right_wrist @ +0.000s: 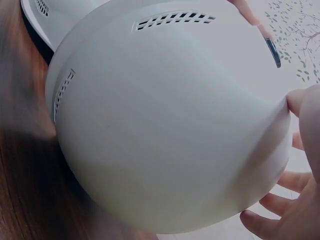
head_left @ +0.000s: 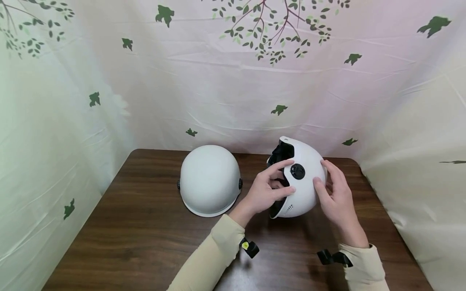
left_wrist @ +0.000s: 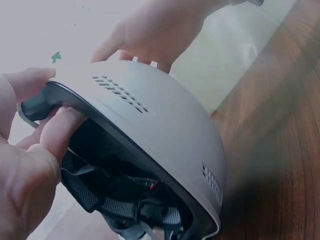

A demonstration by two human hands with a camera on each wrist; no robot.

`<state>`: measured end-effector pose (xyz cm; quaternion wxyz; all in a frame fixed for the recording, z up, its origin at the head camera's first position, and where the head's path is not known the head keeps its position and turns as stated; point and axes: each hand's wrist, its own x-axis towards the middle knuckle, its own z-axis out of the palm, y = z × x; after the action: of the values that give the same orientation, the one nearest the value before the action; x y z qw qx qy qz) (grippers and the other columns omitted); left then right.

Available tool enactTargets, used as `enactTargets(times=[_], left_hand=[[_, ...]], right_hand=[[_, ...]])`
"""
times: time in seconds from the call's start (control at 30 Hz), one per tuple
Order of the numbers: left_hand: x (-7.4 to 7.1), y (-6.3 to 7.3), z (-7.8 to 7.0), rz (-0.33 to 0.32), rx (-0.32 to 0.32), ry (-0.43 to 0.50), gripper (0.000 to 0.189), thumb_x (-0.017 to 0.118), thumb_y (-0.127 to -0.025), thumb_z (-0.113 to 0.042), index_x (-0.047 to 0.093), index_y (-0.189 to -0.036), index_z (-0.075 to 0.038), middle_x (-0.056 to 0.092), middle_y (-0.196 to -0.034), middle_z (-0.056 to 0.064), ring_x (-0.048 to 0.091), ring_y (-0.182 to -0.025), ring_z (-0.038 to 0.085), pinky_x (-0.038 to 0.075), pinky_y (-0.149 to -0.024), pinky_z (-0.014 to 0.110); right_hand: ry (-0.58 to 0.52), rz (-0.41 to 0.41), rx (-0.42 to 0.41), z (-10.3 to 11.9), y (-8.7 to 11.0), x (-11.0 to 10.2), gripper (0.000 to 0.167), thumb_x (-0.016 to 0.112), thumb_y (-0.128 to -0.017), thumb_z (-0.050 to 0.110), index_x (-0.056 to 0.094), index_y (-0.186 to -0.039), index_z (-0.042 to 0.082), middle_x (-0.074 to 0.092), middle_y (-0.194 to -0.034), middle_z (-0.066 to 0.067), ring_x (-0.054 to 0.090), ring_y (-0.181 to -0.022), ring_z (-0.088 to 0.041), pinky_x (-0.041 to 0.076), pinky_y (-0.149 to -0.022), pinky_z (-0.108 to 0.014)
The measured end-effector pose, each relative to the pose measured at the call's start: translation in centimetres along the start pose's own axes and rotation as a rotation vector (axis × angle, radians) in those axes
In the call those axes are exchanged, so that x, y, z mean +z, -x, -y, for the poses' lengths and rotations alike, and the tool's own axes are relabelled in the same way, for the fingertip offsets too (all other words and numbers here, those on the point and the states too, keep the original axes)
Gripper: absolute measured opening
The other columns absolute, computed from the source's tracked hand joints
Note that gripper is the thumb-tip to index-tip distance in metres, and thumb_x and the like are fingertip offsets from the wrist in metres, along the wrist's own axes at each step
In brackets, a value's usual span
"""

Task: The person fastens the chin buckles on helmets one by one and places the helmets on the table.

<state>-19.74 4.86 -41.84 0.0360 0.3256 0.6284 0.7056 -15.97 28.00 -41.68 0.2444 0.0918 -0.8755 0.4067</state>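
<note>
A white helmet point(head_left: 307, 153) lies tipped on its side between the hands, its opening turned left and a round black knob point(head_left: 297, 171) on its shell. My left hand point(head_left: 265, 190) grips the rim, some fingers inside the opening and others on the outer shell. With thumb and fingers spread, my right hand point(head_left: 336, 198) holds the rounded crown. Dark padding point(left_wrist: 115, 150) and straps point(left_wrist: 142, 205) show inside in the left wrist view. Vent slots point(right_wrist: 175, 20) mark the shell in the right wrist view. Whether the helmet touches the table is unclear.
A second white helmet point(head_left: 210, 178) rests dome up on the dark wooden table point(head_left: 127, 226), left of the held one. Pale cloth point(head_left: 225, 89) with printed leaves hangs behind the table and along both sides.
</note>
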Motion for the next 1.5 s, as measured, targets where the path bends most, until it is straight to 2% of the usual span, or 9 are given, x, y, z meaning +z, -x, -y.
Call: enactTargets(times=[0.37,0.47,0.53,0.63,0.8,1.07,1.3,1.4,1.5], left_hand=[[-0.6,0.4,0.0,-0.088,-0.124,0.256,0.072,0.069,-0.093,0.012,0.051,-0.155,-0.021,0.070,-0.120,0.018,0.073,-0.090,0.012,0.061,-0.067,0.031],[-0.7,0.6,0.0,-0.100,-0.147,0.289,0.073,0.069,-0.094,0.012,0.051,-0.156,-0.023,0.070,-0.121,0.016,0.073,-0.094,0.012,0.063,-0.070,0.033],[-0.7,0.7,0.0,-0.103,-0.153,0.300,0.074,0.069,-0.094,0.012,0.051,-0.156,-0.023,0.071,-0.120,0.014,0.073,-0.094,0.013,0.063,-0.070,0.033],[-0.7,0.7,0.2,-0.114,-0.157,0.327,0.074,0.069,-0.093,0.013,0.052,-0.155,-0.024,0.071,-0.116,0.008,0.073,-0.093,0.013,0.062,-0.069,0.033],[-1.0,0.8,0.4,-0.152,-0.162,0.421,0.073,0.067,-0.093,0.015,0.053,-0.154,-0.023,0.070,-0.107,0.007,0.073,-0.089,0.017,0.064,-0.070,0.037],[-1.6,0.8,0.1,-0.196,-0.189,0.426,0.072,0.070,-0.093,0.012,0.057,-0.151,-0.029,0.071,-0.104,0.008,0.074,-0.088,0.020,0.064,-0.072,0.045],[-1.7,0.8,-0.3,-0.237,-0.228,0.376,0.069,0.072,-0.092,0.011,0.060,-0.148,-0.028,0.072,-0.106,0.009,0.074,-0.085,0.021,0.064,-0.073,0.048],[-1.7,1.0,-0.8,-0.250,-0.247,0.312,0.069,0.075,-0.091,0.008,0.062,-0.146,-0.030,0.071,-0.105,0.009,0.074,-0.082,0.021,0.064,-0.072,0.049],[-1.7,1.2,-1.4,-0.241,-0.256,0.210,0.068,0.077,-0.091,0.003,0.062,-0.146,-0.032,0.069,-0.100,0.007,0.073,-0.079,0.019,0.065,-0.068,0.047]], right_hand=[[0.003,-0.007,0.009,0.6,-0.4,0.1,0.059,0.062,-0.105,0.017,0.043,-0.160,0.017,0.041,-0.161,-0.016,0.047,-0.137,-0.041,0.046,-0.100,-0.074],[0.015,-0.006,0.014,0.7,-0.3,0.0,0.058,0.062,-0.105,0.017,0.044,-0.160,0.018,0.042,-0.160,-0.016,0.048,-0.134,-0.038,0.051,-0.107,-0.040],[0.019,-0.003,0.017,0.7,-0.3,0.1,0.058,0.062,-0.105,0.018,0.044,-0.160,0.018,0.043,-0.159,-0.016,0.048,-0.133,-0.036,0.044,-0.102,-0.017],[0.004,0.004,0.018,0.5,-0.2,0.1,0.058,0.061,-0.105,0.018,0.043,-0.161,0.019,0.043,-0.158,-0.016,0.048,-0.132,-0.037,0.034,-0.094,-0.004],[-0.012,0.009,0.020,0.4,-0.1,0.1,0.059,0.060,-0.106,0.018,0.041,-0.162,0.020,0.043,-0.156,-0.018,0.052,-0.128,-0.036,0.035,-0.095,-0.003],[0.003,0.007,0.015,0.6,-0.1,0.1,0.058,0.059,-0.107,0.018,0.040,-0.162,0.020,0.046,-0.153,-0.017,0.049,-0.118,-0.006,0.037,-0.092,-0.003],[0.032,0.003,-0.007,0.7,-0.1,-0.2,0.058,0.059,-0.106,0.019,0.041,-0.162,0.017,0.045,-0.155,-0.019,0.048,-0.127,-0.032,0.033,-0.090,-0.005],[0.031,0.007,-0.003,0.8,0.0,-0.3,0.059,0.059,-0.106,0.019,0.041,-0.162,0.016,0.043,-0.157,-0.019,0.045,-0.134,-0.037,0.045,-0.102,-0.023],[0.026,0.014,0.003,1.0,0.1,-0.4,0.059,0.059,-0.107,0.019,0.040,-0.162,0.015,0.042,-0.158,-0.020,0.042,-0.138,-0.040,0.049,-0.105,-0.060]])
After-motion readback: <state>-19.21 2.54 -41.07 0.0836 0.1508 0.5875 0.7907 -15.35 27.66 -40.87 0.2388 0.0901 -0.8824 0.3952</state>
